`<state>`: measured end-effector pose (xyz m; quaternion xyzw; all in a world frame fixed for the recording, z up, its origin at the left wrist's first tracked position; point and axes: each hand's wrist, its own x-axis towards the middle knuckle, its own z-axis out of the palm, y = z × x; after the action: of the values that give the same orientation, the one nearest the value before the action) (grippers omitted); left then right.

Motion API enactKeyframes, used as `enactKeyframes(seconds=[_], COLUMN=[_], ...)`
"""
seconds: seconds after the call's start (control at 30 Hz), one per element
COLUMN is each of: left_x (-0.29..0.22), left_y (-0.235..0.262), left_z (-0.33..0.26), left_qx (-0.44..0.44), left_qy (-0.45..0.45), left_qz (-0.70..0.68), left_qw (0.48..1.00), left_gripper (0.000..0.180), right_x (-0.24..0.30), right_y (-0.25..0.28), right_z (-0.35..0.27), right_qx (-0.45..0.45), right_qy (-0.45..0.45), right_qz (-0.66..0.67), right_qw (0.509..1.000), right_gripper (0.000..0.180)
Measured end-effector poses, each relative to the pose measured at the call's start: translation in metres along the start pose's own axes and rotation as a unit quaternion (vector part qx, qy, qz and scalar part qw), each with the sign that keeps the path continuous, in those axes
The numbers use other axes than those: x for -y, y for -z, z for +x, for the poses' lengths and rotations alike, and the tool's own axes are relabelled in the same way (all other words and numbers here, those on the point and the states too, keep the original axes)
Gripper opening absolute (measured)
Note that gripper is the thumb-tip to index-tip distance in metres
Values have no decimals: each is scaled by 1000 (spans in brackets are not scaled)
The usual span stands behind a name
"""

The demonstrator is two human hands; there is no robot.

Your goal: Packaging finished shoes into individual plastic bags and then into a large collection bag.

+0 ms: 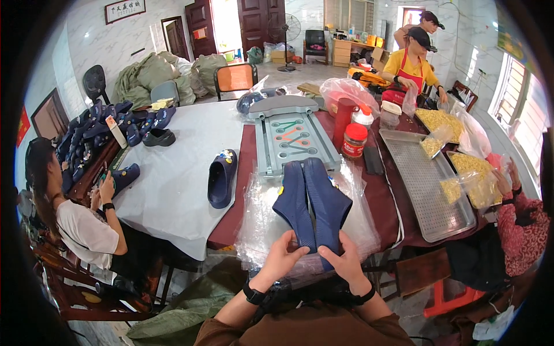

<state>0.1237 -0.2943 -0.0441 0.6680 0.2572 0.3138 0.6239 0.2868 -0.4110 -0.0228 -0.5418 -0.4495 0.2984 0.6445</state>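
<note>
Two navy blue clogs stand close side by side, turned on edge with their ribbed soles toward each other. My left hand (283, 262) is closed around the heel end of the left clog (293, 199), thumb pressed on its sole. The right clog (328, 202) is gripped the same way by my right hand (346, 262). Under them lies a stack of clear plastic bags (257, 230). Just beyond the toes is a grey plastic board (268, 155) with green and orange wrench-like shapes. A single navy clog (221, 183) with yellow trim rests to the left.
Red-lidded jars (354, 141) and a dark red cylinder (344, 122) stand beyond the board. At right is a perforated metal tray (412, 184) near trays of yellow pieces (441, 125). A clog pile (86, 132) lies at far left. People sit on both sides.
</note>
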Motion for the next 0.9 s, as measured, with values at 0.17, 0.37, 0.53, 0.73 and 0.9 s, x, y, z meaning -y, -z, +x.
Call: enactKeyframes(seconds=[0.17,0.37,0.53,0.73,0.9], left_x=[-40,-47,-58,-64,-35], left_y=[0,0,-4,-2,11], left_z=[2,32,29,25,51], left_qx=[-4,-62,-42,-59,-91], left_qy=[-61,-178,-90,-115,-189], left_qz=[82,198,158,115,221], left_qw=[995,962,982,985,952], left_gripper=[33,33,30,34,35], right_x=[20,37,28,16,33], right_y=[2,3,4,13,25], right_z=[11,39,32,-8,-26], right_qx=[-28,-42,-40,-12,-23], right_qy=[24,61,-11,-73,-81], right_qz=[80,74,135,179,227], right_qw=[996,995,990,981,970], right_gripper=[44,43,42,41,44])
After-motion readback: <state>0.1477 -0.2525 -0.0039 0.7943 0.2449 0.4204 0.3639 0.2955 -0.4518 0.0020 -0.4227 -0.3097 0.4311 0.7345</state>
